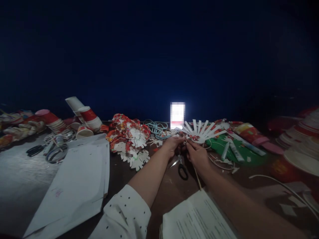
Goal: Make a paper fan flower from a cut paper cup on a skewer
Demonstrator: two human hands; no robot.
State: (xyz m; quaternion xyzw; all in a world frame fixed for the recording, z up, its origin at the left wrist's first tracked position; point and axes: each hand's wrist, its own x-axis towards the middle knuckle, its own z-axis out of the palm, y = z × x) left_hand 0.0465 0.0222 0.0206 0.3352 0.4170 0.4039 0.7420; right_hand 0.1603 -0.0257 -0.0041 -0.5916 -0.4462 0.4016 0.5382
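My left hand [173,146] and my right hand [198,155] meet in front of me, their fingers pinched close together. A thin pale strand [197,177], cord or stick, runs out under my right hand towards me. Whatever lies between my left fingertips is too small and dark to make out. Just beyond my fingers, a paper cup cut into flared white strips [203,131] spreads like a fan; whether I touch it is unclear. Scissors with black handles [183,172] lie below my hands. Printed paper sheets [196,219] lie closest to me, between my forearms.
Left are white sheets [82,176], stacked paper cups [90,118] and a heap of cut red-and-white cup pieces [137,137]. A bright, blurred-out screen [177,114] stands behind. Right are tubes [236,151] on a green piece [251,160] and more stacked cups [304,142].
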